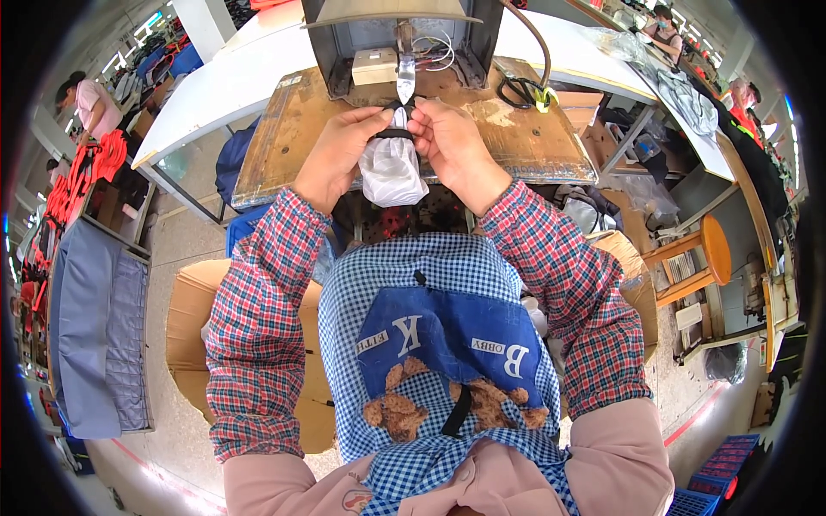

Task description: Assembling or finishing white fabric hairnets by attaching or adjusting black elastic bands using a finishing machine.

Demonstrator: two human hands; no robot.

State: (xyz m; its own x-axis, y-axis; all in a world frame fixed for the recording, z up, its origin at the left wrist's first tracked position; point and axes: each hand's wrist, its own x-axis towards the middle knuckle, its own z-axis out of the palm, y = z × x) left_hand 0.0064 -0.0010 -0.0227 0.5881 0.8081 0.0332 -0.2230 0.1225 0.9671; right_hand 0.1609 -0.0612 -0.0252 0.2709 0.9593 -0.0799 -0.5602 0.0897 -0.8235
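Both hands — left hand (340,146), right hand (452,146) — pinch a white fabric piece (391,168) between clenched fingers beneath the machine's metal blade (405,79).

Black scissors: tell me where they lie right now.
In the head view, the black scissors lie on the worn wooden board, up and to the right of the right hand, beside the yellow-tipped cable.

Bench at upper centre, hands meeting before the machine.
A fabric piece (391,163) is held between left hand (337,148) and right hand (452,146), below the machine (400,39) on the wooden board (533,142); scissors (520,90) are seen right; cardboard box (194,301) lower left.
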